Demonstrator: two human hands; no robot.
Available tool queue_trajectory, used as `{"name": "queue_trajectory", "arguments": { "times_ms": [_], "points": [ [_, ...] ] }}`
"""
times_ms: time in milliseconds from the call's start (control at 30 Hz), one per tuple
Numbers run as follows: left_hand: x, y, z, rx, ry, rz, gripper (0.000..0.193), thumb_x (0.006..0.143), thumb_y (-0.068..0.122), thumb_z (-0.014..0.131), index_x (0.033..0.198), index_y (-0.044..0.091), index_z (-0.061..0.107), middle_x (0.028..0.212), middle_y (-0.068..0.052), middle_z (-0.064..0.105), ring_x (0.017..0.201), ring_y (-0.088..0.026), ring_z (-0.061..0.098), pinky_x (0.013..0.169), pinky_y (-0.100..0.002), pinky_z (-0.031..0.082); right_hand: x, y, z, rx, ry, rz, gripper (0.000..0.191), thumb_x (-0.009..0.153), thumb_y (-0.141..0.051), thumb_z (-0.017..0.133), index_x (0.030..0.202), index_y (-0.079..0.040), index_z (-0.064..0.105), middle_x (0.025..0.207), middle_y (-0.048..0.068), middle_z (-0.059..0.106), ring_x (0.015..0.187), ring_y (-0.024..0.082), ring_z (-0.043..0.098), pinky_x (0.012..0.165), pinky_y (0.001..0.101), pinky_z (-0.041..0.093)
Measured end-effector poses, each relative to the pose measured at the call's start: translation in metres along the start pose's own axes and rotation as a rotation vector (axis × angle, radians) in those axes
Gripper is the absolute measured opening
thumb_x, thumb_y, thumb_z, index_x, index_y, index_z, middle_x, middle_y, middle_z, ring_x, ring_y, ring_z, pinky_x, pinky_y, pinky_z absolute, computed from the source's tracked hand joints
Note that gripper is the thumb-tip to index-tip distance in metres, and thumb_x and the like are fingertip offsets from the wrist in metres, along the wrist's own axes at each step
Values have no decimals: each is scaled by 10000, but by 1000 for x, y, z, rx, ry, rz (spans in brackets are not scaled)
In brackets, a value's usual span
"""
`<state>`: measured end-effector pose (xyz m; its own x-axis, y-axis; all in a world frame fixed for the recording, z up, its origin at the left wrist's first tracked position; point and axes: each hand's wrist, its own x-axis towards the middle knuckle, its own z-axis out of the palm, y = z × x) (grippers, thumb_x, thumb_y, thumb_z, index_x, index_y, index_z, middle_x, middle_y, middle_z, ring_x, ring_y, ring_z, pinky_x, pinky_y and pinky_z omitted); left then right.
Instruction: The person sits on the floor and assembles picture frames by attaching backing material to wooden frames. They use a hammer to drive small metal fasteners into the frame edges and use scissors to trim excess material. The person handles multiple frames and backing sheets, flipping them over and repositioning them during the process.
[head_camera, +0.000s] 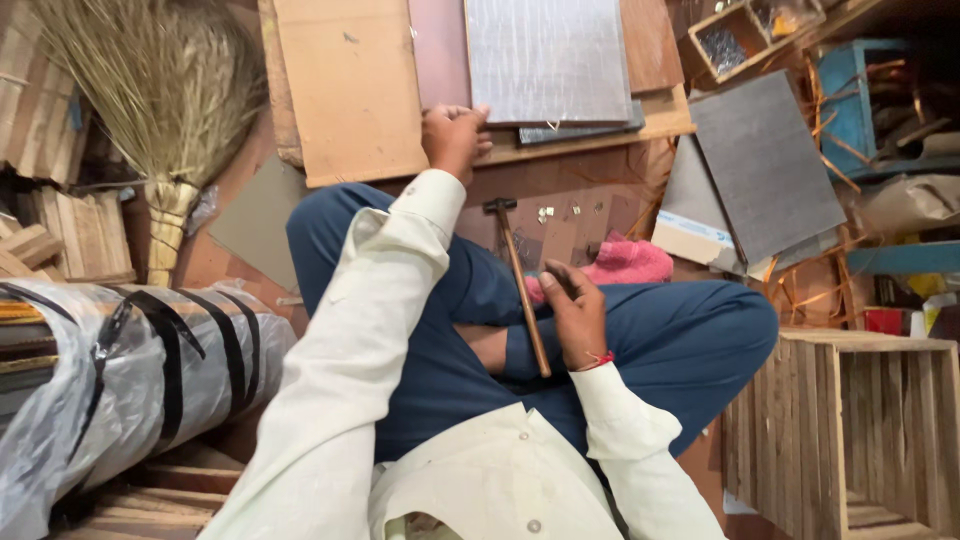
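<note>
I sit cross-legged on the floor in blue trousers and a pale shirt. My left hand (455, 136) reaches forward, its fingers closed on the near edge of a stack of thin boards: a grey sheet (548, 58) lying on a brown plywood board (352, 88). My right hand (572, 310) rests on my knee and grips the wooden handle of a hammer (520, 278), whose metal head points away from me toward the floor. A few small brass fittings (560, 211) lie on the floor just beyond the hammer head.
A pink cloth (625, 262) lies by my right knee. Grey panels (765, 165) lean at the right, a slatted wooden crate (850, 430) stands at the lower right. A straw broom (160, 100) and a plastic-wrapped roll (120, 380) are on the left. A tray of nails (725, 45) sits far back.
</note>
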<state>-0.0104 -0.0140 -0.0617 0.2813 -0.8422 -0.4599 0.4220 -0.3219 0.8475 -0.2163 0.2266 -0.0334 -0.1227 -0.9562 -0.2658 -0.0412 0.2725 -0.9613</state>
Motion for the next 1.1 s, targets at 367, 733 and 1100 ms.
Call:
{"name": "queue_trajectory", "arguments": {
  "times_ms": [367, 733, 1100],
  "points": [
    [-99, -5, 58, -93, -762, -323, 107, 902, 20, 712, 967, -48, 660, 836, -145, 731, 674, -206, 709, 599, -313, 589, 127, -44, -16, 816, -126, 52, 456, 1062, -409, 581, 1301, -20, 591, 1138, 156, 691, 926, 260, 698, 743, 382, 599],
    [1, 77, -28, 154, -41, 704, 223, 961, 77, 727, 1132, -55, 671, 1073, -71, 726, 966, -138, 676, 890, -293, 567, 76, -101, -51, 434, -18, -239, 385, 964, -48, 651, 1340, -5, 581, 1211, 127, 697, 1041, 233, 711, 861, 374, 623],
    [-13, 68, -44, -266, -485, 130, 456, 1125, 284, 687, 1177, -158, 587, 1196, -226, 690, 1072, -280, 644, 976, -397, 541, 104, -80, -94, 939, 102, 1, 363, 987, -295, 594, 1191, 3, 554, 1014, 161, 688, 907, 305, 749, 773, 432, 671]
  ]
}}
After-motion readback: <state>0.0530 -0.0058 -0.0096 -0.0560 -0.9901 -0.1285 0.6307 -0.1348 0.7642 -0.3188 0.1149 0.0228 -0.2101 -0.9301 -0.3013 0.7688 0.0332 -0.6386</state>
